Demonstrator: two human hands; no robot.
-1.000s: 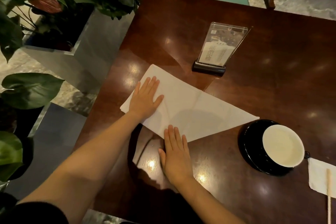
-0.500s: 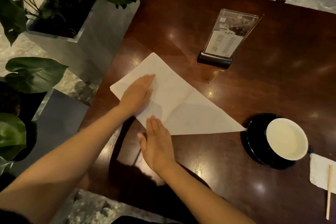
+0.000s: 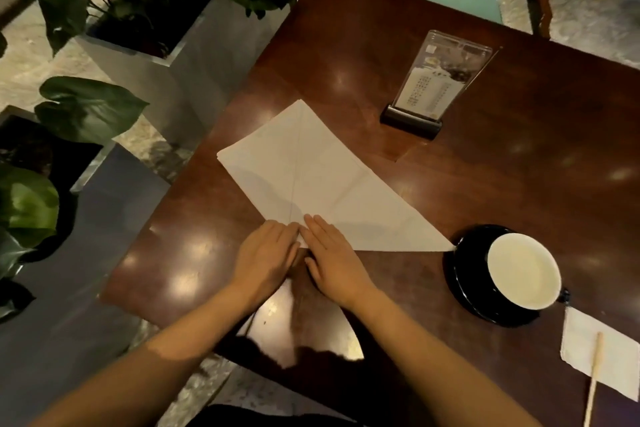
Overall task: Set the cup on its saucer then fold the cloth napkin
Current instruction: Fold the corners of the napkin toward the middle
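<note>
Dark table (image 3: 519, 184) | napkin (image 3: 322, 184): near corner under both hands | left hand (image 3: 266, 260): flat, pressing | right hand (image 3: 334, 260): flat, pressing

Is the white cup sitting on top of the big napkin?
No, the cup stands on the black saucer, beside the pointed corner of the napkin.

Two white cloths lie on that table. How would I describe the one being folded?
On the dark table, look left of the black saucer holding the white cup. The cloth napkin is the large triangle pressed by the left hand and right hand; the smaller white square carries a stick.
</note>
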